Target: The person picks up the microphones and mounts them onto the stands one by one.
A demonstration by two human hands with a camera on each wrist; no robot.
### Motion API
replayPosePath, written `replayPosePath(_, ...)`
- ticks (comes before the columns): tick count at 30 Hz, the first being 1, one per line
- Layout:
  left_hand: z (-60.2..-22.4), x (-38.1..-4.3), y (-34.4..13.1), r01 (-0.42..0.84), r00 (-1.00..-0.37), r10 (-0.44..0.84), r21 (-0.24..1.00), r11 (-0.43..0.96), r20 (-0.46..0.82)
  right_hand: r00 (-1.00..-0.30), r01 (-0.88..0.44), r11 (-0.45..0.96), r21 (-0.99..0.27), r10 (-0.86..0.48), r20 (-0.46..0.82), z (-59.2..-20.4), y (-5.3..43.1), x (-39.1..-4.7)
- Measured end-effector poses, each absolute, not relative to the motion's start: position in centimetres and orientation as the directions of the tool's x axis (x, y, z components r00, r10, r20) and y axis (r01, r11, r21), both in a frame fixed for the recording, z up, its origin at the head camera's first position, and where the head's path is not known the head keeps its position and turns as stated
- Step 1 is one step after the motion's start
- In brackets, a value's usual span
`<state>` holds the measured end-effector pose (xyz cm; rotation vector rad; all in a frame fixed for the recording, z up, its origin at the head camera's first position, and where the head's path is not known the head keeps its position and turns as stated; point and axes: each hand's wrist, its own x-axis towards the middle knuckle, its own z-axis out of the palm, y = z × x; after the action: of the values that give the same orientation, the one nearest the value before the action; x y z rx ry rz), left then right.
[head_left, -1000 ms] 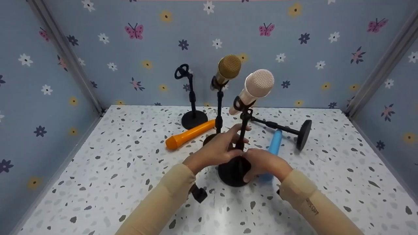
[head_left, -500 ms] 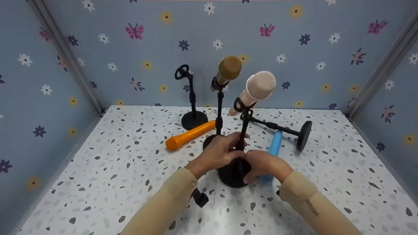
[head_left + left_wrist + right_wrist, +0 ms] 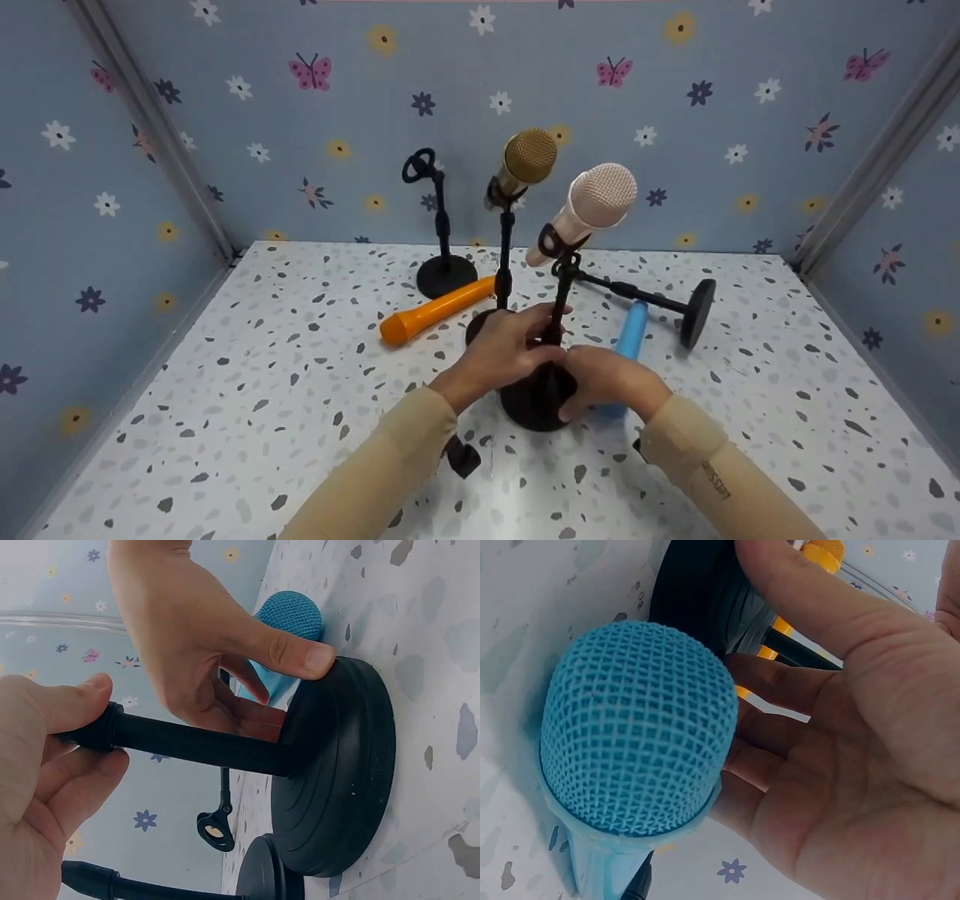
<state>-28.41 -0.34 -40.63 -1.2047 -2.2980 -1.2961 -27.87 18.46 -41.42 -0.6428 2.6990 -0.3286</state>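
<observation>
A pale pink microphone point(image 3: 600, 199) sits tilted in the clip of a black microphone stand point(image 3: 334, 772). My left hand point(image 3: 501, 346) holds the stand's pole, thumb and fingers around its collar in the left wrist view. Lower down, my right hand point(image 3: 613, 377) grips the round base, its thumb point(image 3: 300, 656) on the rim and its fingers behind the pole. Beside the right hand lies a blue microphone point(image 3: 637, 727), its mesh head large in the right wrist view. Just behind the left hand stands another stand bearing a gold microphone point(image 3: 529, 155).
An orange microphone point(image 3: 435, 310) lies left of centre. Behind it an upright stand point(image 3: 444, 247) has a bare clip. Another stand point(image 3: 645, 294) lies on its side at the right. A black clip end point(image 3: 463, 456) shows below the left forearm. Patterned walls point(image 3: 262, 112) enclose the speckled table point(image 3: 262, 360).
My left hand has slid slightly down the pole. The pink microphone has shifted a little to the right. My right hand stays at the base.
</observation>
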Motion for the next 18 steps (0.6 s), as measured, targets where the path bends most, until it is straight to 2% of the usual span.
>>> replayPosePath(7,-40.71,-28.29,-0.02,0.779,-0.626,0.487,0.46,0.427,0.609,-0.842,-0.389,0.874,-0.291,-0.465,-0.271,-41.5,18.47,-27.77)
replayPosePath(11,-40.82,-28.31,-0.15,0.766,-0.64,0.491,0.439,0.47,0.591,-0.829,-0.407,0.853,-0.325,-0.495,-0.261,-41.57,18.47,-27.81)
replayPosePath(18,-41.2,-27.99,-0.39,0.763,-0.63,0.586,0.546,0.346,0.51,-0.822,-0.409,0.851,-0.331,-0.5,-0.271,-41.82,18.7,-28.18)
